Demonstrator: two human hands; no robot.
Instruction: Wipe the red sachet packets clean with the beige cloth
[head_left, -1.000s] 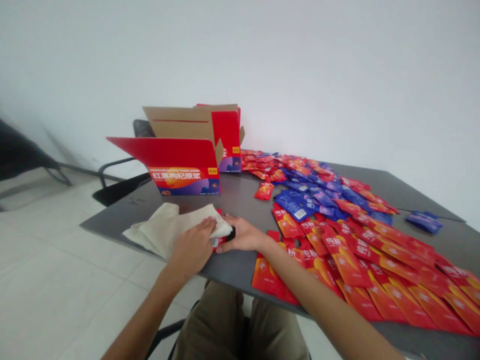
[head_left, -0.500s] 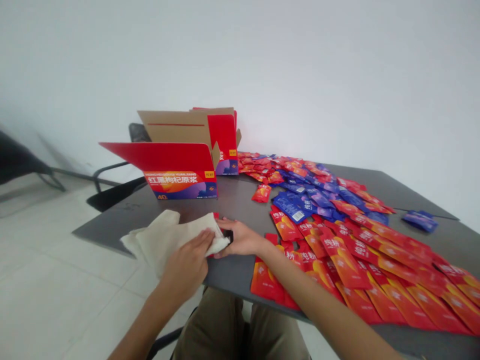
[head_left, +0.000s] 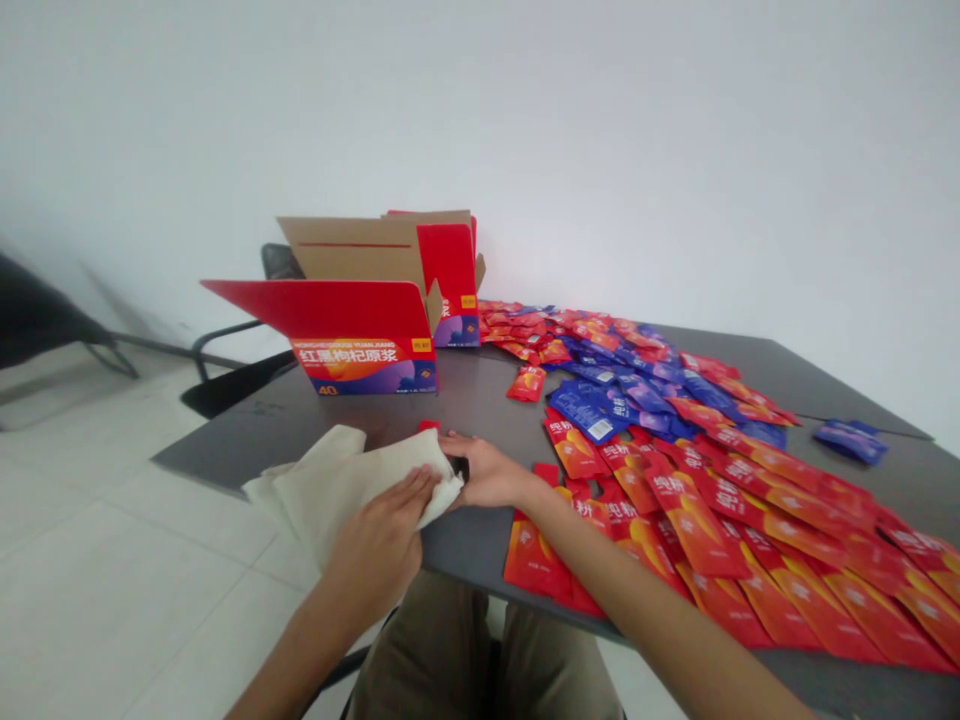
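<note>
Cloth (head_left: 337, 485): cream, rumpled, lies at near edge of table (head_left: 480, 410), twd its near-left corner; L end bunched up, R end flatter.
L hand (head_left: 382, 535): palm down on cloth's R half, fingers straight & close together, pressed flat onto fabric; grips nothing.
R hand (head_left: 487, 470): rests on table at cloth's R end, touching it; fingers curled inward, thumb twd cloth. Can't tell if it pinches anything.
Dark bit (head_left: 459, 468): small black thing betw. cloth end & R hand fingers; too small to ID.
Red corner (head_left: 429, 427): tip of sthg red poking out from behind cloth's far side, just beside R hand fingertips.
Red sachets (head_left: 750, 540): many, overlapping, spread along near edge & R side of table; some under R forearm, a few overhang near edge.
Blue sachets (head_left: 600, 405): cluster mid-table, mixed w/ red ones running to far edge.
Lone sachet (head_left: 527, 383): red, by itself mid-table, betw. front box & blue sachets.
Blue pair (head_left: 851, 440): apart from the rest, nr far-R edge.
Front box (head_left: 360, 345): red/purple carton, flaps open, far-L part of table, beyond cloth.
Rear box (head_left: 450, 280): same print, open, just behind front box.
Chair (head_left: 232, 385): black, off table's L edge.
Trousers (head_left: 450, 650): khaki, below near edge.
</note>
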